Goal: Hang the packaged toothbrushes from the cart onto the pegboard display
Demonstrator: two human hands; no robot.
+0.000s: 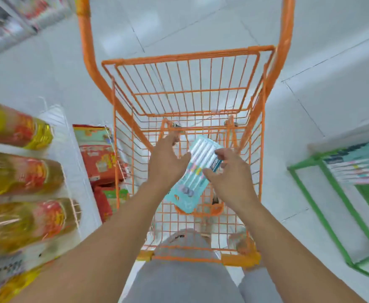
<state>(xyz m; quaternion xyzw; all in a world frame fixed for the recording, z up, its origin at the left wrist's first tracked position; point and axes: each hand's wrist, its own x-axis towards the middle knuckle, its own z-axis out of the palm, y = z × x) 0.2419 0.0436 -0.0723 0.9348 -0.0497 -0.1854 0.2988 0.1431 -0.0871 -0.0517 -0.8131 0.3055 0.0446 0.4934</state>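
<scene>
Nearest the camera, grey trouser legs (pixel 179 281) stand right against the near rim of the orange wire shopping cart (pixel 185 258). On the left, blurred bottles of yellow cooking oil with red labels (pixel 19 173) lie along a white shelf (pixel 70 149), and red and green packets (pixel 96 154) sit just beside the cart's left wall. On the right, a green metal rack (pixel 323 206) carries packaged toothbrushes (pixel 358 169) on its top level.

Both bare arms reach over the cart's basket. The right hand (pixel 229 173) pinches the right edge of a light-blue blister pack of white-handled toothbrushes (pixel 192 173), its fingers curled round the top part. The pack hangs tilted above the basket, lower end towards the camera. The left hand (pixel 166 162) is just beside the pack's left edge, fingers spread and relaxed; whether it touches the pack I cannot tell.

Further out, the cart's folding upper wire tray (pixel 185 84) sits between the two orange handle uprights (pixel 87 51), over a white tiled floor (pixel 201 18).
</scene>
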